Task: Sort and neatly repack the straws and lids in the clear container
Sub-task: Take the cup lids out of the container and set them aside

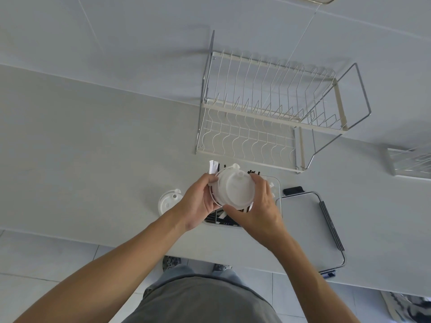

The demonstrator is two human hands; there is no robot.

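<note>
A stack of white translucent cup lids (235, 188) is held above the clear container (278, 183). My left hand (198, 201) grips the stack's left side and my right hand (258, 206) grips its right and near side. Black straws (218, 217) and paper-wrapped white straws (213, 166) lie in the container, mostly hidden under the hands and lids. Another white lid (168, 201) lies flat on the counter just left of my left hand.
A two-tier wire dish rack (268, 113) stands behind the container. The container's flat lid (305, 224) with a dark clip lies to the right, next to a small black object (293, 190). A clear tray (410, 164) sits at the far right.
</note>
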